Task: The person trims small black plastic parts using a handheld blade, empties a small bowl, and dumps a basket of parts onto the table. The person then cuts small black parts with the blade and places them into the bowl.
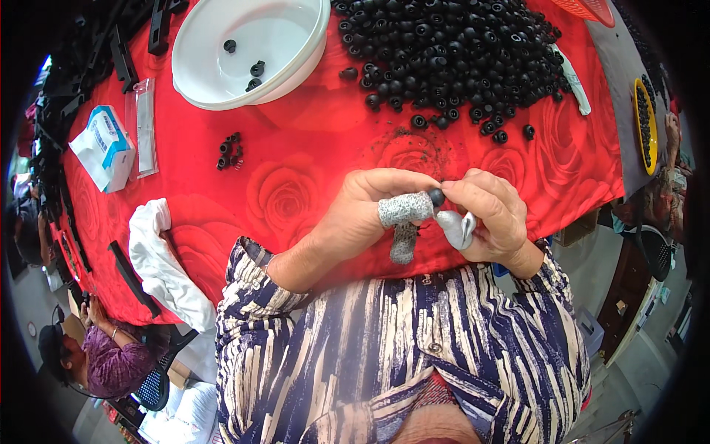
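Note:
Close in front of my chest, both hands meet at a small round black plastic part (pixel 437 197). My left hand (pixel 353 216) pinches it between thumb and fingers; grey speckled knitted sleeves (pixel 404 209) cover some of its fingers. Against the same part, the fingertips of my right hand (pixel 497 211) are closed. A silver-grey rounded piece (pixel 457 229) shows at the right hand's fingers; whether it is a finger cover or a held tool I cannot tell. Beyond the hands lies a large heap of similar black parts (pixel 444 55), with dark crumbs scattered on the cloth before it.
On the red rose-patterned cloth (pixel 288 148) stands a white bowl (pixel 188 81) with a few black parts inside. A tissue pack (pixel 103 152), a white cloth sleeve (pixel 159 259) and a small cluster of parts (pixel 229 152) lie leftward. Another person (pixel 111 351) sits at lower left.

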The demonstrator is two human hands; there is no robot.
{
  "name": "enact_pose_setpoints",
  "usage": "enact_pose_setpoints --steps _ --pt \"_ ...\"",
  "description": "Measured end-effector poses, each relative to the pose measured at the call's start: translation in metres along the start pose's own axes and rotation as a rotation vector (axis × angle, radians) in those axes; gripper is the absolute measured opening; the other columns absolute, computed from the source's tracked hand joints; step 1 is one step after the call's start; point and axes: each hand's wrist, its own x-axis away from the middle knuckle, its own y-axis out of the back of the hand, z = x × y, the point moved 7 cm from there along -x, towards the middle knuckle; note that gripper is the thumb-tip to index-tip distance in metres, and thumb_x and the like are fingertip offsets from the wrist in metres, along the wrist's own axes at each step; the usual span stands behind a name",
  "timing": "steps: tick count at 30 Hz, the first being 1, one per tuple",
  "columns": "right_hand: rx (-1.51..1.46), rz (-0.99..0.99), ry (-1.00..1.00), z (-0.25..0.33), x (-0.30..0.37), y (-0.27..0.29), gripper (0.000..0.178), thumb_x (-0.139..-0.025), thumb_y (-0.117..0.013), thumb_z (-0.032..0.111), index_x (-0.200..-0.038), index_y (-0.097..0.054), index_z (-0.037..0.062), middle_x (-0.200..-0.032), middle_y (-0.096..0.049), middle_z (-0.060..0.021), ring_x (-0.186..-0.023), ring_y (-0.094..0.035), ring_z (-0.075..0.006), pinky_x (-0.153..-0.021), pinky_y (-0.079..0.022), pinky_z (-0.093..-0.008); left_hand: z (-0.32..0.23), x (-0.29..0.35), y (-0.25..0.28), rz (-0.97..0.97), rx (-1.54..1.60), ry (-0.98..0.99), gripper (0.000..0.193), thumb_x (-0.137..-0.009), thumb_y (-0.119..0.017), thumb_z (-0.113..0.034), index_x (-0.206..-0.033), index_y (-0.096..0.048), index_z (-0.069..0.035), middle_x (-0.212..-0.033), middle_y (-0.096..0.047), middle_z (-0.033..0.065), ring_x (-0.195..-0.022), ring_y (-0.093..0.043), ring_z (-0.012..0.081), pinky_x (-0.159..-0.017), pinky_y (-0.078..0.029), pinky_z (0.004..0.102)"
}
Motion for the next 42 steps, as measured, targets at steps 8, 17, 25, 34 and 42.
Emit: enact_pose_setpoints --steps 8,17,25,34,42 --pt "-0.060 0.017 -0.079 -0.002 0.001 -0.004 0.035 -0.064 -0.071 0.000 -0.097 -0.059 -0.0009 -0.072 -0.058 -0.0085 -0.053 -0.056 -0.0176 -0.044 -0.043 -0.0281 0.006 -0.002 0.006 -0.064 -0.025 -0.018 0.022 -0.085 -0.061 -0.008 -0.104 -0.061 0.003 -0.086 -0.064 0.0088 -0.071 -0.060 0.0116 -0.052 -0.050 0.0236" --pt "-0.268 0.179 -0.304 -0.020 -0.004 -0.009 0.030 -0.066 -0.069 0.000 -0.095 -0.061 0.0008 -0.073 -0.057 -0.0067 -0.058 -0.054 -0.0152 -0.050 -0.043 -0.0267 0.006 -0.002 0.001 0.054 0.125 0.004 0.021 -0.086 -0.060 -0.011 -0.102 -0.061 0.003 -0.082 -0.062 0.0065 -0.067 -0.057 0.0095 -0.053 -0.050 0.0231" --pt "-0.374 0.241 -0.330 -0.021 -0.008 -0.010 0.028 -0.068 -0.072 0.003 -0.094 -0.062 0.0004 -0.074 -0.057 -0.0063 -0.061 -0.055 -0.0141 -0.052 -0.043 -0.0255 0.014 -0.003 0.002 0.146 0.120 0.062 0.019 -0.086 -0.061 -0.013 -0.099 -0.062 0.002 -0.079 -0.062 0.0046 -0.068 -0.057 0.0083 -0.058 -0.047 0.0207" --pt "-0.065 0.157 -0.216 -0.008 -0.010 -0.009 0.027 -0.063 -0.077 0.011 -0.083 -0.061 0.0025 -0.066 -0.053 -0.0049 -0.052 -0.053 -0.0160 -0.045 -0.041 -0.0276 0.016 -0.004 0.008 0.020 0.129 0.122 0.018 -0.085 -0.062 -0.013 -0.096 -0.063 0.001 -0.083 -0.062 0.0056 -0.066 -0.057 0.0086 -0.060 -0.048 0.0215" --pt "0.027 0.204 -0.020 0.004 -0.016 -0.012 0.031 -0.062 -0.078 0.013 -0.084 -0.060 0.0010 -0.066 -0.052 -0.0060 -0.050 -0.053 -0.0170 -0.042 -0.040 -0.0282 0.013 -0.002 0.005 0.132 0.060 0.098 0.018 -0.086 -0.061 -0.013 -0.095 -0.062 0.003 -0.079 -0.062 0.0062 -0.067 -0.058 0.0106 -0.061 -0.048 0.0224"
